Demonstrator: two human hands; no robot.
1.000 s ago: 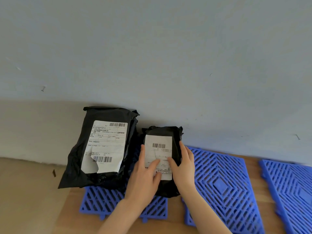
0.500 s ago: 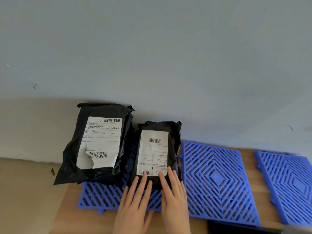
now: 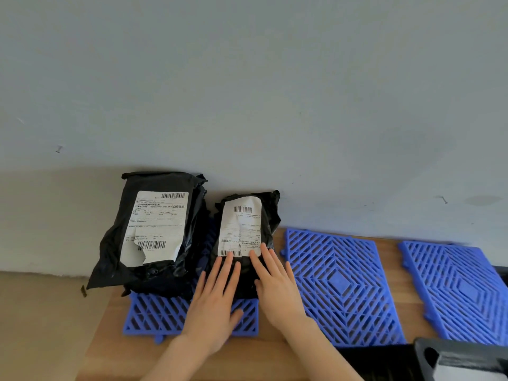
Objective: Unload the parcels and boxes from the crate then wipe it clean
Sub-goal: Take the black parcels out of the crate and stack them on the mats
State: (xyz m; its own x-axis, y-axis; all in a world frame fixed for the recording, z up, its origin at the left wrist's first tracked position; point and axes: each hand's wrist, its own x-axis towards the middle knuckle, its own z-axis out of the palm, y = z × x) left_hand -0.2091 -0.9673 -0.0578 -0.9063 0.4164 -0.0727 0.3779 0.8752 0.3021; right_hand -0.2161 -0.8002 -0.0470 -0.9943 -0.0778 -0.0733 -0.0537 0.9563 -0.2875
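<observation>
Two black plastic parcels with white shipping labels lean against the grey wall on a blue grid mat [image 3: 154, 317]. The large parcel [image 3: 154, 229] stands at the left, the small parcel [image 3: 247, 229] just to its right. My left hand [image 3: 217, 301] lies flat with fingers spread on the lower front of the small parcel. My right hand [image 3: 275, 284] rests flat beside it on the same parcel's lower right. Neither hand grips anything. The dark crate's corner [image 3: 461, 358] shows at the bottom right, with a handle hole.
Two more blue grid mats, a middle mat [image 3: 341, 287] and a right mat [image 3: 461, 292], lie on the wooden table [image 3: 115, 353] to the right. The wall [image 3: 275, 92] rises right behind the parcels. The table's left edge drops to a beige floor [image 3: 35, 325].
One second ago both hands held the small parcel by its sides. They slid down to its lower front and now lie flat on it. The crate's corner has come into view.
</observation>
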